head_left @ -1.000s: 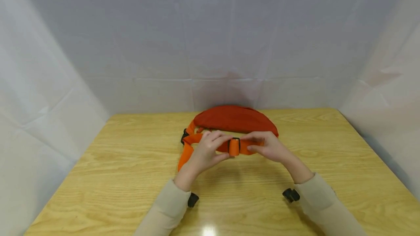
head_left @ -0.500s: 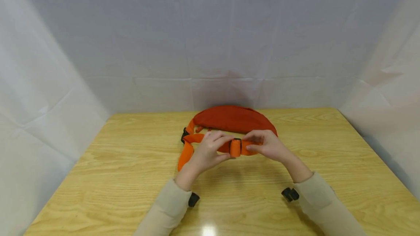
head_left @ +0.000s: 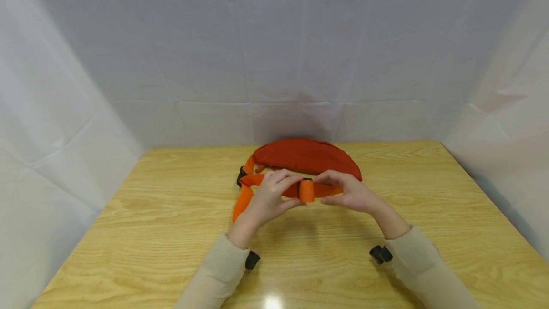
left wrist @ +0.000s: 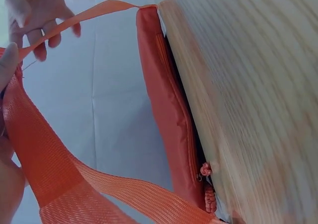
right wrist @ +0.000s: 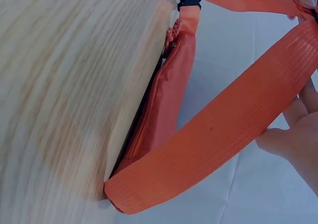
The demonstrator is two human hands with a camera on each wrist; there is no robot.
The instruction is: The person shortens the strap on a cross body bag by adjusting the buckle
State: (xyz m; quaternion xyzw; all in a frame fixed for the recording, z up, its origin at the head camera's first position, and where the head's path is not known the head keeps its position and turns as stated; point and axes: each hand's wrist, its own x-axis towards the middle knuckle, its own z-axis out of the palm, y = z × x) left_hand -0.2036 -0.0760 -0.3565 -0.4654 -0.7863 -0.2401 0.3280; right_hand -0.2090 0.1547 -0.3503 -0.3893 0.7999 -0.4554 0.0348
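My left hand (head_left: 272, 197) holds a black strap slider (head_left: 299, 189) by its upper and lower edges, thumb below and fingers above. From the slider, a folded loop of orange webbing (head_left: 306, 191) bulges toward me. The wide orange strap (right wrist: 223, 114) belongs to a red waist pack (head_left: 306, 155) lying behind the hands. Beside the slider, my right hand (head_left: 353, 195) has its fingers spread behind the strap, index fingertip right at the slider. Its thumb lies at the strap's lower edge, apart from the index finger. The far side of the slider is hidden.
A black side-release buckle (head_left: 241, 177) joins the strap at the pack's left end. Red zipper pulls (left wrist: 208, 184) hang on the pack's front. The wooden table (head_left: 150, 232) ends at a white sheet (head_left: 206, 123) behind. Black devices (head_left: 252, 260) sit at both cuffs.
My right thumb has moved off the face of the strap to its lower edge. The webbing loop has tipped up and forward, hiding more of the slider. The pack has barely shifted.
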